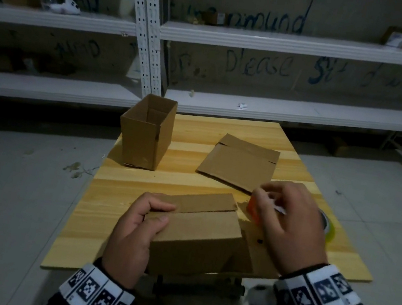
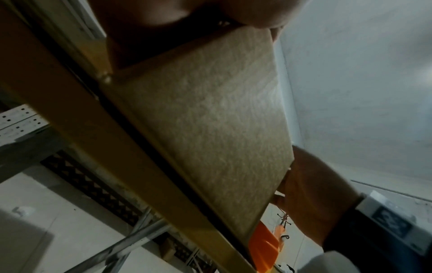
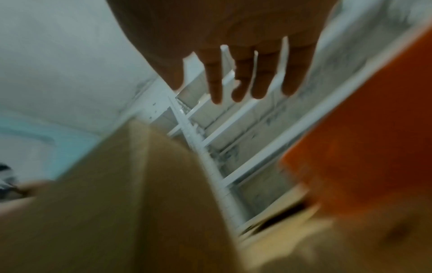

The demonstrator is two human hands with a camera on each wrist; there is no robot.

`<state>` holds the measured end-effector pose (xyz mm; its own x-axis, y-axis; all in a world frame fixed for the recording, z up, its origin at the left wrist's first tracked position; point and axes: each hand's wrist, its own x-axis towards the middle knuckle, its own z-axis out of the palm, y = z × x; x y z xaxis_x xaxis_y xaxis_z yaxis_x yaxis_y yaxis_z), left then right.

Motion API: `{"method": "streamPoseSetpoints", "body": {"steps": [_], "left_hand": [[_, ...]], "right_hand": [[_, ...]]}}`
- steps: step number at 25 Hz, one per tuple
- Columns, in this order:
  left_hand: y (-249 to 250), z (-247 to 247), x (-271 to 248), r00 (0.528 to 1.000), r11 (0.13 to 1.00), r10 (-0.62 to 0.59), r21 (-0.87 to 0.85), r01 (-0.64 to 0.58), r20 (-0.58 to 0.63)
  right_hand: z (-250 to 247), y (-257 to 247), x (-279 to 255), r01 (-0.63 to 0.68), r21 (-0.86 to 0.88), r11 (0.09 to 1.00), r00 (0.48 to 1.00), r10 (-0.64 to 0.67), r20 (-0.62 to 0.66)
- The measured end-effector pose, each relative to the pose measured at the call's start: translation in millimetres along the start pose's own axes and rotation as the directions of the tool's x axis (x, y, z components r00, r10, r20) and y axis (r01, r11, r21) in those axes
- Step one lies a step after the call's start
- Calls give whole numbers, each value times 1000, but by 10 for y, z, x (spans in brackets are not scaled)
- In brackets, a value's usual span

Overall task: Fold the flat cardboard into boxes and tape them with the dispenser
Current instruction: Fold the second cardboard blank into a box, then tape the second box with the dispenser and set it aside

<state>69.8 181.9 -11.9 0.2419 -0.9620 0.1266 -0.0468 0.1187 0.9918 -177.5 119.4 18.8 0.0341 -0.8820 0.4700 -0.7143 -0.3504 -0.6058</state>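
Cardboard box (image 1: 196,235) is sitting at the table's (image 1: 119,183) near edge; I'm gripping its closed flaps with my left hand (image 1: 134,237) so the seam stays shut. My right hand (image 1: 287,221), fingers loosely spread and empty, is hovering over the orange dispenser (image 1: 252,207), probably reaching for tape.

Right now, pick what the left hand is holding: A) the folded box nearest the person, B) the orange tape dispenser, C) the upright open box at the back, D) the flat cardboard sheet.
A: the left hand grips the near folded box at its flap edge, while the right hand is over the orange tape dispenser.
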Motion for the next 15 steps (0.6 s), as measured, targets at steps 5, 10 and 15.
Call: {"method": "streamPoseSetpoints", "body": {"steps": [5, 10, 15], "left_hand": [[19, -5, 11, 1000, 1000, -23, 16, 23, 3], [38, -67, 35, 999, 999, -20, 43, 18, 37], [-22, -139, 110, 995, 1000, 1, 10, -2, 98]], "right_hand": [[-106, 373, 45, -118, -572, 812, 920, 307, 245], [-216, 302, 84, -206, -417, 885, 926, 314, 211], [-599, -380, 260, -426, 527, 736, 886, 456, 79]]}}
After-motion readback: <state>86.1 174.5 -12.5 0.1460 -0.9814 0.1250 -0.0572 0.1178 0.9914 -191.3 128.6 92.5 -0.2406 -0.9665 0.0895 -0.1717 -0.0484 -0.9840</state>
